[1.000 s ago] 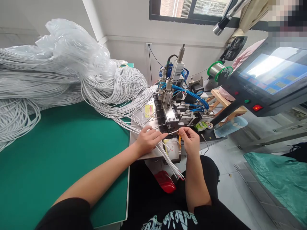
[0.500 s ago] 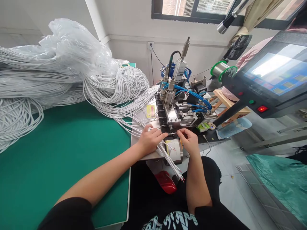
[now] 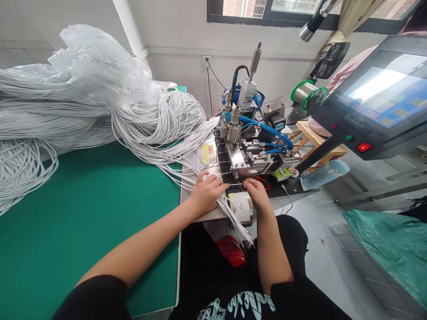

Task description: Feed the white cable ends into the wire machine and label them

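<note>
Head view: machine [image 3: 236, 155] stands beyond right hand [image 3: 256, 192], which pinches one cable [image 3: 235, 184]; left hand [image 3: 205, 194] curls over white cables [image 3: 234, 215], grip unclear.

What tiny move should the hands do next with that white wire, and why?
Perhaps both hands, left hand and right hand, should gently ease the white wire a little closer to the machine. The wire looks straight between them, right by the machine's front, so it seems ready to guide; I can't tell whether it already touches.
</note>
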`<state>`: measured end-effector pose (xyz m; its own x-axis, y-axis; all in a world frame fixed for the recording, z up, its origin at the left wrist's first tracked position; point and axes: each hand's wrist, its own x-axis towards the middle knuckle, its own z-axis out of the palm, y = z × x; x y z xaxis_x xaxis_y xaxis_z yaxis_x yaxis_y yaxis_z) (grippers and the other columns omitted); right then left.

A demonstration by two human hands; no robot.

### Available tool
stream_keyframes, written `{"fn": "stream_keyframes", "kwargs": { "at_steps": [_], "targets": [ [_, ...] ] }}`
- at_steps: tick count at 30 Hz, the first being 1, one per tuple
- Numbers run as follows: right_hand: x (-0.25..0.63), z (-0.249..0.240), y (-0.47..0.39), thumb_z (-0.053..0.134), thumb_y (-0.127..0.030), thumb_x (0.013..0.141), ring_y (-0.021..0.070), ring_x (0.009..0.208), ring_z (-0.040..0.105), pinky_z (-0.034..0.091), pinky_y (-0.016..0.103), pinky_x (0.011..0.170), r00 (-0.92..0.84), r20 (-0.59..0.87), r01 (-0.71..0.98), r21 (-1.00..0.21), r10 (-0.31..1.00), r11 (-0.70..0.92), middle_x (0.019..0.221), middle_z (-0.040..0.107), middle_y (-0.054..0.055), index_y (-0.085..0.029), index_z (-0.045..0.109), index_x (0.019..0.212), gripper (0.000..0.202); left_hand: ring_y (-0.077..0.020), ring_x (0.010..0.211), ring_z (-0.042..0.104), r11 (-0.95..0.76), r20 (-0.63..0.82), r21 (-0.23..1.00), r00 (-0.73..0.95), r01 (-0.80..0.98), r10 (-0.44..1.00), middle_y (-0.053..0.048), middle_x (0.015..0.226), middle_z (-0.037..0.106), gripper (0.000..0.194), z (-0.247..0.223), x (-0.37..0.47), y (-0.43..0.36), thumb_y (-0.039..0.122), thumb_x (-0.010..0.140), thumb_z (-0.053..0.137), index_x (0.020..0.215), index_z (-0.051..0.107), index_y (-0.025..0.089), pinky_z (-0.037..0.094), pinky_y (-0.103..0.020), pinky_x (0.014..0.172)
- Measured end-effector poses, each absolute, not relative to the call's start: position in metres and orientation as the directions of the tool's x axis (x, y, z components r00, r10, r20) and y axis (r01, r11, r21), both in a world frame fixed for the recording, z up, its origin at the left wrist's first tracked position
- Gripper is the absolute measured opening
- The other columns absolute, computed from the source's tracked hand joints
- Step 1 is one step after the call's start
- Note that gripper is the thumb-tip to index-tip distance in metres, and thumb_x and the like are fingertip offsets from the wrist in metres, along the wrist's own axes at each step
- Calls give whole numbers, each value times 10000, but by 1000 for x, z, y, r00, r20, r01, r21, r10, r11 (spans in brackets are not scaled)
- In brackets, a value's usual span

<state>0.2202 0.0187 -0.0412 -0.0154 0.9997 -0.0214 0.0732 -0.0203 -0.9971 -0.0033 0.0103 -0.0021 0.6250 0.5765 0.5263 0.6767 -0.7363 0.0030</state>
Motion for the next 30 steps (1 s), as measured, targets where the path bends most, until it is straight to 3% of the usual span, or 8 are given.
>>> {"fn": "stream_keyframes", "kwargs": {
  "at_steps": [5, 10, 16, 20, 27, 30],
  "targets": [
    [217, -48, 16, 620, -432, 714, 109, 512, 340, 301, 247, 486, 11, -68, -11, -998, 998, -67, 551, 393, -43, -205, 457, 594, 305, -229, 906, 590, -736, 546, 21, 609, 677, 576, -43, 926, 701, 361, -2, -3, 10, 89, 742, 545, 1036, 685, 246, 305, -466, 950],
    [225, -49, 7, 615, -567, 766, 135, 556, 428, 346, 258, 526, 80, -15, 125, -992, 997, -25, 601, 502, -17, -197, 550, 673, 387, -230, 922, 596, -736, 554, 16, 607, 676, 570, -41, 928, 708, 310, -4, -3, 10, 99, 753, 548, 1000, 683, 230, 326, -457, 927],
    [233, -28, -13, 593, -544, 819, 137, 551, 440, 334, 266, 520, 157, 68, 289, -957, 985, 20, 592, 514, -9, -188, 605, 705, 374, -263, 1050, 583, -702, 525, 49, 580, 710, 623, -80, 1115, 688, 354, -5, -4, 11, 137, 772, 570, 1111, 649, 196, 321, -470, 980],
    [231, -4, -31, 585, -504, 851, 141, 559, 461, 357, 271, 533, 62, 97, 339, -938, 993, 71, 623, 547, 0, -193, 619, 747, 330, -273, 1116, 567, -675, 532, 67, 546, 735, 647, -101, 1204, 653, 349, -5, -3, 12, 164, 823, 553, 1161, 629, 197, 303, -484, 1004],
    [228, 19, -49, 633, -426, 855, 132, 550, 405, 349, 284, 536, -176, 196, 513, -818, 965, 260, 753, 617, 30, -207, 675, 844, 223, -211, 998, 626, -722, 632, 43, 541, 691, 555, -43, 1068, 712, 259, -1, -3, 10, 151, 898, 511, 1097, 657, 230, 297, -452, 995],
    [228, 17, -47, 608, -375, 884, 141, 593, 458, 374, 286, 566, -202, 243, 518, -796, 949, 314, 789, 631, 40, -206, 674, 842, 186, -194, 958, 639, -737, 658, 23, 545, 676, 520, -31, 1038, 719, 253, -1, -3, 10, 151, 894, 530, 1100, 654, 230, 304, -429, 988]
  ]
}}
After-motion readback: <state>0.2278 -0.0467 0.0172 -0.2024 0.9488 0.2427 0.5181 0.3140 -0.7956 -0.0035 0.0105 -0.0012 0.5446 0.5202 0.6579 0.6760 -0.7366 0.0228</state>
